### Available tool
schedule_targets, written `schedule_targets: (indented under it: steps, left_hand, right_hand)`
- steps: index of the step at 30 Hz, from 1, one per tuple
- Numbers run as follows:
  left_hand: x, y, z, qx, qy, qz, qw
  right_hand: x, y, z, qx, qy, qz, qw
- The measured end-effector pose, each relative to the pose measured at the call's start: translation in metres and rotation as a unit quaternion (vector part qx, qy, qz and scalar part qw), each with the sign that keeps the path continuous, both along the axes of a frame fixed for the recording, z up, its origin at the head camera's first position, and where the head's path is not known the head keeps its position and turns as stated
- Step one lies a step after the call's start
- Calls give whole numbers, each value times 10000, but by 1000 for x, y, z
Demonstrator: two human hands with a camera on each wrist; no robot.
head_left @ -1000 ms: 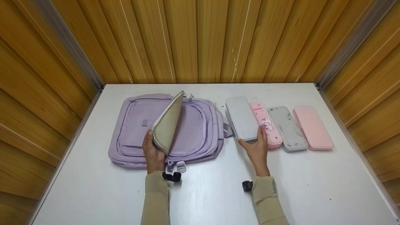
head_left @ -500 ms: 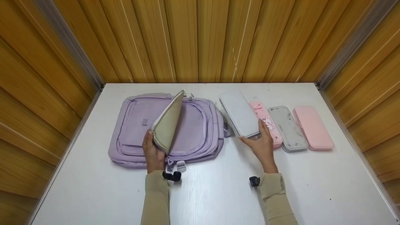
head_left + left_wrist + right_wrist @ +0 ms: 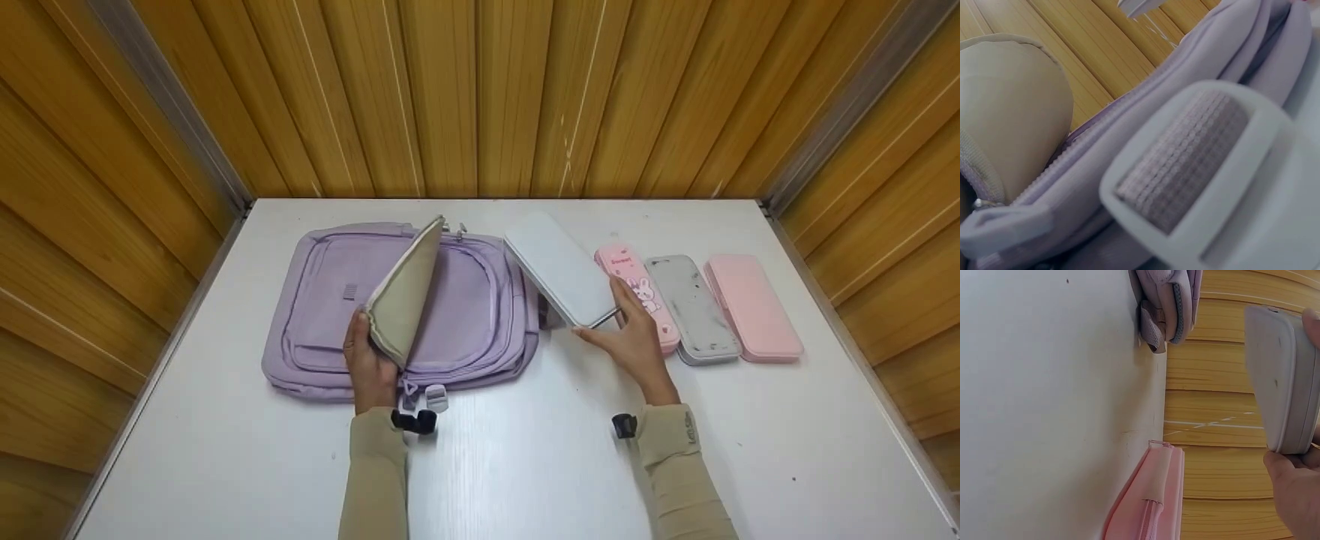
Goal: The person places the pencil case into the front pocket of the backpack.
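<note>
A lilac backpack (image 3: 322, 300) lies flat on the white table, its front pocket unzipped. My left hand (image 3: 370, 371) grips the lower edge of the pocket's flap (image 3: 405, 304), folding it up so the beige lining shows. In the left wrist view that lining (image 3: 1016, 107) is at the left, beside a white strap buckle (image 3: 1241, 185); the hand is barely visible there. My right hand (image 3: 636, 346) holds a white pencil case (image 3: 559, 270) by its near end, thumb and fingers on opposite sides. The right wrist view has this case (image 3: 1275, 377) raised clear of the table.
To the right of the held case lie a pink rabbit-print pencil case (image 3: 641, 300), a grey marked case (image 3: 691, 311) and a plain pink case (image 3: 754, 307), side by side. Wood-patterned walls (image 3: 510, 97) enclose the back and sides of the table (image 3: 517, 457).
My right hand has lifted the white pencil case off the table and carried it left, tilting it toward the backpack's right edge. The left hand and the flap stay where they were.
</note>
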State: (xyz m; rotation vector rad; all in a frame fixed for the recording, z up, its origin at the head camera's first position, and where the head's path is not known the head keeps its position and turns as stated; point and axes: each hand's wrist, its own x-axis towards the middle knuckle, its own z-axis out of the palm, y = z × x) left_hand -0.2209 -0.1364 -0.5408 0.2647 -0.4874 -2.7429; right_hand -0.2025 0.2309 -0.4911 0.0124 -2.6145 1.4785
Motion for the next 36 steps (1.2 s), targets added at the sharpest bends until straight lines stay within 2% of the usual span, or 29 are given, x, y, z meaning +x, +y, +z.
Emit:
schedule_targets:
  steps: [7, 15, 20, 23, 27, 36]
  left_hand:
    - [0, 1, 1, -44, 5, 51, 10000]
    - [-3, 2, 0, -67, 52, 60, 9999]
    - [-3, 1, 2, 40, 2, -15, 10000]
    - [-2, 1, 2, 39, -1, -9, 10000]
    - [-2, 1, 2, -11, 47, -5, 10000]
    - [-1, 1, 0, 48, 174, -10, 9998]
  right_hand:
    - [-6, 7, 3, 300, 130, 393, 9987]
    - [-14, 14, 8, 366, 213, 979, 9943]
    - [-19, 14, 9, 202, 364, 1441, 9887]
    - [-23, 12, 9, 313, 375, 1633, 9854]
    - [-25, 8, 10, 718, 397, 1793, 9804]
    - [-29, -2, 15, 855, 237, 2328, 9685]
